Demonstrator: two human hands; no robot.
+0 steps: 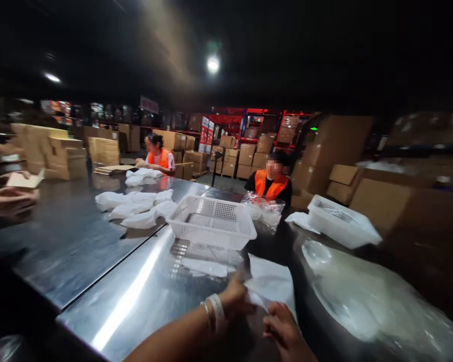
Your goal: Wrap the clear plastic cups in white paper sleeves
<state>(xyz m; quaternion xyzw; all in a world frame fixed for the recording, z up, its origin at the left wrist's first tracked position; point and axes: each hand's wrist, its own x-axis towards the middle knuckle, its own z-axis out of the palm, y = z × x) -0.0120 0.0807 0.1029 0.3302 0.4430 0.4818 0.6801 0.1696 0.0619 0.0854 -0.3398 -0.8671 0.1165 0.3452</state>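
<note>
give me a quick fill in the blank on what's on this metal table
Both hands, left hand and right hand, pinch a clear ____ bag.
The white basket ahead of them is ____ inside.
Two people across the table wear ____ vests.
Missing words: plastic; empty; orange

At the near edge of the steel table (98, 241), the left hand (234, 299) and right hand (283, 329) pinch a white bag (272, 281). Just beyond stands an empty white basket (211, 221); a second basket (342, 221) sits toward the right edge. White bundles (136, 206) lie mid-table. Two people in orange vests (272, 186) sit at the far edge.
</note>
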